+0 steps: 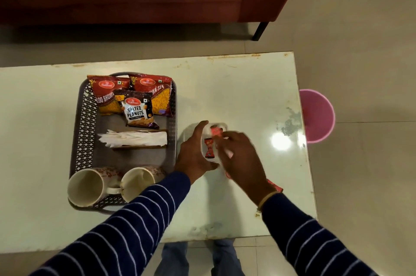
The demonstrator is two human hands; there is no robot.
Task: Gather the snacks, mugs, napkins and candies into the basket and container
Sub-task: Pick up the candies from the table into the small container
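Both arms, in dark sleeves with pale stripes, reach forward over the pale table and meet at a small clear container that stands just right of the basket; the left hand cups the container's left side, thumb near its close edge and fingers stretched along its far wall, so it grips the container; the right hand hovers over the opening, palm down and motion-blurred, fingers curled, but whether they pinch anything I cannot tell; red-wrapped candies lie inside the container, and another red wrapper shows on the table under the right wrist, beside a thin bracelet.

In the basket, three snack packets lie at the far end, the salted peanuts overlapping the two larger ones; a stack of white napkins sits in the middle; two mugs lie on their sides at the near end, openings toward the camera; a pink bin stands on the floor past the table's right edge.
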